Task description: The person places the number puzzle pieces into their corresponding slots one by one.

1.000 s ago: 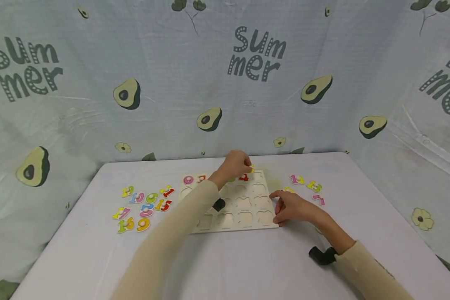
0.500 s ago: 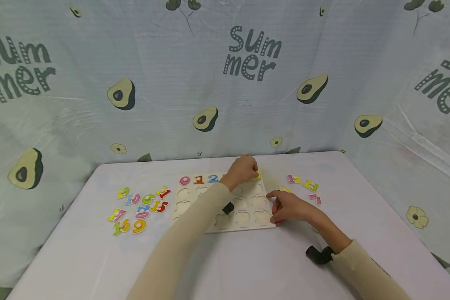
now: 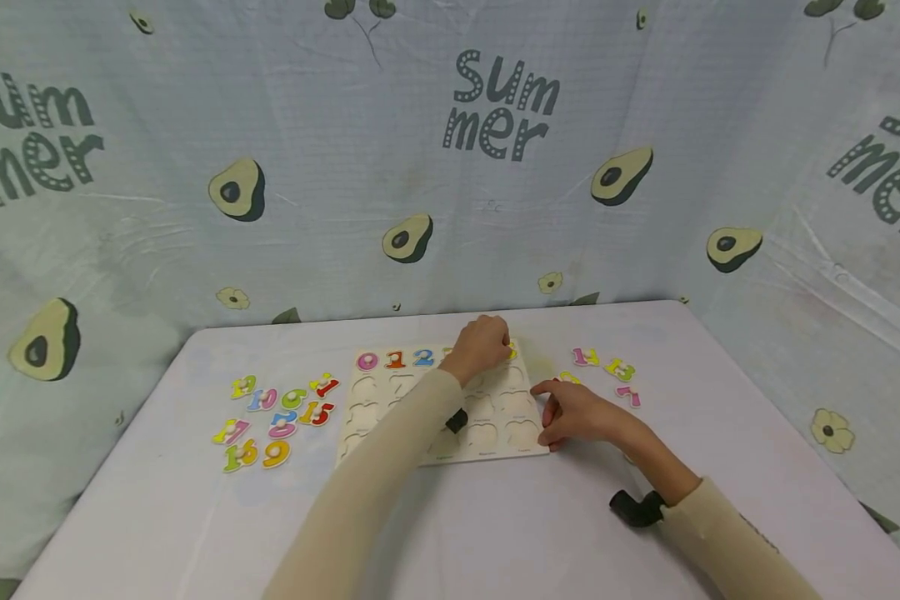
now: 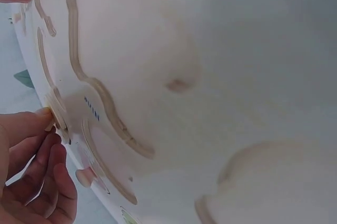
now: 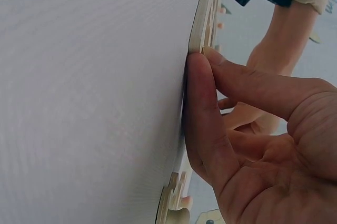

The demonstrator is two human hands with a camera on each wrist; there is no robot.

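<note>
A pale wooden number puzzle board (image 3: 487,455) lies mid-table, its top row bearing the pink 0 (image 3: 367,361), orange 1 (image 3: 395,359) and blue 2 (image 3: 423,357). Over that row's right end, my left hand (image 3: 482,347) pinches a yellow number piece (image 3: 512,351), mostly covered by the fingers. In the left wrist view, thumb and fingertips hold this piece (image 4: 58,111) edge-on at the board. My right hand (image 3: 579,412) grips the board's right edge near the front corner. The right wrist view has its thumb and finger (image 5: 197,92) pinching the board's edge (image 5: 199,29).
Left of the board lie several loose number pieces, among them an orange 9 (image 3: 276,453) and a green 6 (image 3: 294,398). More pieces, such as a pink 7 (image 3: 627,396) and a 13 (image 3: 619,369), lie to the right. A printed cloth (image 3: 307,250) hangs behind the table.
My left hand has carried the yellow piece from beyond the board's back edge down onto the top row's right end. My right hand stays on the board's edge. The head view has shifted slightly.
</note>
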